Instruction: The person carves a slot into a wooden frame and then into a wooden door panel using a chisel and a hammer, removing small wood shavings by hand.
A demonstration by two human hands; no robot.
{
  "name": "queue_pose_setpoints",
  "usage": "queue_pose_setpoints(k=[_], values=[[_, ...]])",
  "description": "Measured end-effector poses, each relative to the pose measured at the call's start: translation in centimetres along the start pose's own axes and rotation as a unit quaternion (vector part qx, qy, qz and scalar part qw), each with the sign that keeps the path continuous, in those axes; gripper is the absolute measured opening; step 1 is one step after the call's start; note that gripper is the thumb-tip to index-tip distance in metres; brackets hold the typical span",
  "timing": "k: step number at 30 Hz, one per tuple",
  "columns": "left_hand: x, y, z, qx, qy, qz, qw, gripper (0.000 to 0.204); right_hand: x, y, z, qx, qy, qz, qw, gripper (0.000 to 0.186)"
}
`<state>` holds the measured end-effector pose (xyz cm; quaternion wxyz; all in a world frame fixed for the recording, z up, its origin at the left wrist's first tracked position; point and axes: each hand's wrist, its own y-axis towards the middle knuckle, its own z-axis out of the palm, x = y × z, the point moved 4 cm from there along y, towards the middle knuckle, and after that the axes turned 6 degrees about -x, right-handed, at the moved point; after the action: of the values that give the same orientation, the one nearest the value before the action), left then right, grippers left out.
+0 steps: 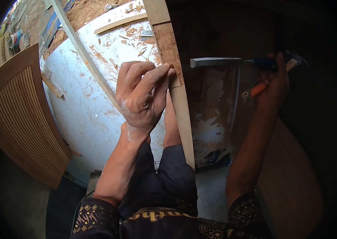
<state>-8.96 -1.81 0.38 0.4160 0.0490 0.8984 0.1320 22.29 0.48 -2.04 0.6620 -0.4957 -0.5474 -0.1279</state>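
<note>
My left hand (142,93) has curled fingers, with thumb and index tip together at a long wooden board (182,131), by a rough reddish recess (164,44) cut in it; I cannot make out anything between them. In shadow, my right hand (272,85) grips a chisel with a blue handle (264,63) and steel blade pointing left, together with an orange-handled tool (258,89), apparently a hammer. The chisel's blade is held to the right of the board.
A slatted wooden panel (25,115) leans at the left. A white sheet (76,119) bears shavings, a pale batten (84,63), a curved wood strip (118,23) and a small metal piece (146,36). Sacks (1,51) lie at upper left. The right side is deeply shadowed.
</note>
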Motion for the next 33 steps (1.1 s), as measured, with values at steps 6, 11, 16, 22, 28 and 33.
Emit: queue_pose_setpoints(k=[6, 11, 16, 22, 28, 33], values=[[-0.8, -0.5, 0.4, 0.017, -0.049, -0.01, 0.999, 0.02, 0.0, -0.3, 0.1, 0.02, 0.009, -0.015, 1.0, 0.031], [-4.6, -4.4, -2.7, 0.042, -0.026, -0.045, 0.998, 0.021, 0.2, -0.7, -0.3, 0.048, -0.006, -0.018, 0.999, 0.032], [-8.5, -2.3, 2.2, 0.044, -0.048, 0.046, 0.997, 0.04, 0.1, -1.0, 0.0, 0.069, -0.02, -0.019, 0.997, 0.032], [-9.2, 2.0, 10.5, 0.172, 0.035, 0.02, 0.984, 0.049, 0.0, -1.3, 0.1, 0.073, -0.032, -0.023, 0.997, 0.027], [-8.1, 2.6, 11.8, 0.237, -0.02, 0.014, 0.971, 0.031, 0.3, -1.6, -0.4, 0.08, -0.057, -0.031, 0.995, 0.027], [-7.2, 1.6, 12.2, 0.225, -0.004, 0.027, 0.974, 0.029, 1.7, -1.1, -3.7, 0.016, -0.159, -0.049, 0.986, 0.047]])
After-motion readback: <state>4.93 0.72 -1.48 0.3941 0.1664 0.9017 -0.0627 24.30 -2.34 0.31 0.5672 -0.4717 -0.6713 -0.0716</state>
